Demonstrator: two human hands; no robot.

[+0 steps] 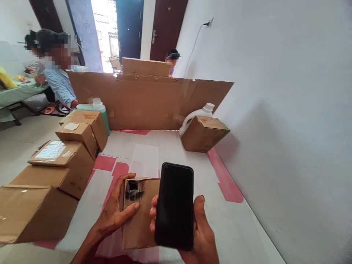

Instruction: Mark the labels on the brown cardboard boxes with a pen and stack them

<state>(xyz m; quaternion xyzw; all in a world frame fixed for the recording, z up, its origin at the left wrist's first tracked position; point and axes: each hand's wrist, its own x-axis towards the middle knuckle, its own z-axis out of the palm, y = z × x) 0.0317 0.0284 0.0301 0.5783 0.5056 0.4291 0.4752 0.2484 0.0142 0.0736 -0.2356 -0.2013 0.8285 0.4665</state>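
Note:
A black smartphone [175, 205], its dark screen towards me, is held upright in my right hand [202, 234], with the thumb along one edge and fingertips round the other. My left hand [114, 212] grips the left side of a small cardboard box [147, 216], thumb on its face and fingers behind the edge. Near the top left of that face is a dark hole with black smudges around it. The phone covers the right part of the box.
Several cardboard boxes [59, 172] line the table's left side, with a green jug [104, 119] behind them. A white jug [192, 117] and another box [205, 135] stand at the right by the wall. A cardboard panel [148, 99] closes the far end. People sit beyond it and at left.

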